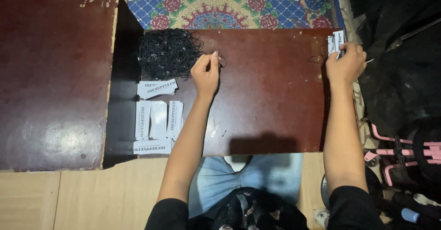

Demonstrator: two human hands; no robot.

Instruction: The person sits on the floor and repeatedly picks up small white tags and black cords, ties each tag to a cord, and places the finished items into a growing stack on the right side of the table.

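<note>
A dark reddish-brown table [266,101] is filling the middle of the head view, with a second, taller table [55,78] of the same colour sitting just beside it on the left. Beyond both, a patterned blue rug [220,2] with red roses is lying on the floor. At the near edge, the person's blue jeans [239,175] are showing between the two forearms.

On the left part of the table a tangled heap of black strings [169,53] is resting, and below it several white paper tags [157,119] are lying flat in loose rows.

The left hand [206,73] is hovering just right of the heap, its fingertips pinching shut on a thin black string that is trailing from the pile. The right hand [345,64] is sitting at the table's far right corner, fingers closing around a small stack of white tags [336,41].
</note>
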